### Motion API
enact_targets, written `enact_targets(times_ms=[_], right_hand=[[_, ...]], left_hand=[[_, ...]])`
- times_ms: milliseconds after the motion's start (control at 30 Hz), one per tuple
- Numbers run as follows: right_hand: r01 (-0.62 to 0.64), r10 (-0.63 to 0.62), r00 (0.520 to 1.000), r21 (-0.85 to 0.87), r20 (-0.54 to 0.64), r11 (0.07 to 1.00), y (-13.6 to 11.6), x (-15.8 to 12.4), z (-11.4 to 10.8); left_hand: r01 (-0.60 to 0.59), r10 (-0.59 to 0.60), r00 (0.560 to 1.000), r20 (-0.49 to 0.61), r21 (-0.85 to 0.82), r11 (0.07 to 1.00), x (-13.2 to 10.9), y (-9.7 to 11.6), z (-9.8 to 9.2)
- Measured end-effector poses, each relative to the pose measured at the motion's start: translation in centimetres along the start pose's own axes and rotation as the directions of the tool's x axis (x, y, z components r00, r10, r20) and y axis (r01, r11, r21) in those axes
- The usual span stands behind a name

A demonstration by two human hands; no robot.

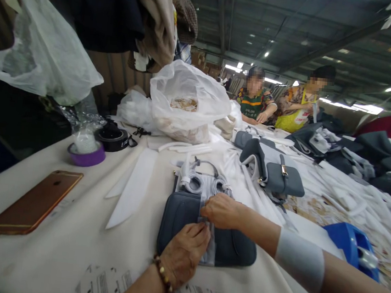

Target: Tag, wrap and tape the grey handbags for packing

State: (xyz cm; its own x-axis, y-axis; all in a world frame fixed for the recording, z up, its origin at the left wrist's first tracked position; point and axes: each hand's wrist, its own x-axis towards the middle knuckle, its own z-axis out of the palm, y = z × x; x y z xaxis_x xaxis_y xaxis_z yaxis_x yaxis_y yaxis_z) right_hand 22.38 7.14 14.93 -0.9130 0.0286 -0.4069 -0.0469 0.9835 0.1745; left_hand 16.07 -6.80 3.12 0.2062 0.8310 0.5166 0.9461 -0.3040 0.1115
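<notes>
A dark blue-grey handbag (pixel 236 249) lies flat on the cloth-covered table, its flap side up. A pale translucent wrapping strip (pixel 210 249) runs down the middle of its flap. My left hand (pixel 187 251), with a beaded bracelet at the wrist, is closed, pinching the strip near the flap's centre. Just above it, my right hand (pixel 222 211) is closed on the same strip, fingers curled down. Beyond the hands, the bag's handle (pixel 209 164) stands up, and wrapped rings (pixel 196 184) sit at its top edge. My fingers hide the centre of the flap.
At left lie a phone (pixel 34 202), a purple tape roll (pixel 87 154) and a black tape roll (pixel 111 137). White strips (pixel 132 191) lie beside the bag. Another grey bag (pixel 284 173), a blue tape dispenser (pixel 342 239) and a plastic sack (pixel 190 95) surround it. Several people work across the table.
</notes>
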Motion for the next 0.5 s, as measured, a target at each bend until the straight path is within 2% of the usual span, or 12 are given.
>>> enact_targets(times_ms=[133,233,300,400,500], right_hand=[[-0.146,0.147,0.989,0.050,-0.018,0.988,1.6,1.3,-0.2],[-0.270,0.279,0.954,0.093,-0.105,0.958,3.0,1.4,-0.4],[-0.322,0.340,0.920,0.119,-0.197,0.939,3.0,0.6,-0.1],[-0.367,0.393,0.860,0.142,-0.326,0.919,1.0,-1.5,1.6],[-0.274,0.321,0.847,0.170,-0.424,0.947,-2.4,-3.7,5.1]], left_hand=[[0.013,-0.012,1.000,0.008,-0.025,1.000,0.0,0.0,-0.1],[0.004,-0.004,1.000,-0.014,-0.019,1.000,-0.1,0.0,-0.1],[-0.001,0.000,0.999,-0.032,-0.017,1.000,-0.2,0.0,0.0],[0.005,-0.006,1.000,-0.030,-0.021,1.000,-0.1,0.1,-0.2],[0.013,-0.014,0.999,-0.048,-0.025,1.000,0.1,0.2,-0.6]])
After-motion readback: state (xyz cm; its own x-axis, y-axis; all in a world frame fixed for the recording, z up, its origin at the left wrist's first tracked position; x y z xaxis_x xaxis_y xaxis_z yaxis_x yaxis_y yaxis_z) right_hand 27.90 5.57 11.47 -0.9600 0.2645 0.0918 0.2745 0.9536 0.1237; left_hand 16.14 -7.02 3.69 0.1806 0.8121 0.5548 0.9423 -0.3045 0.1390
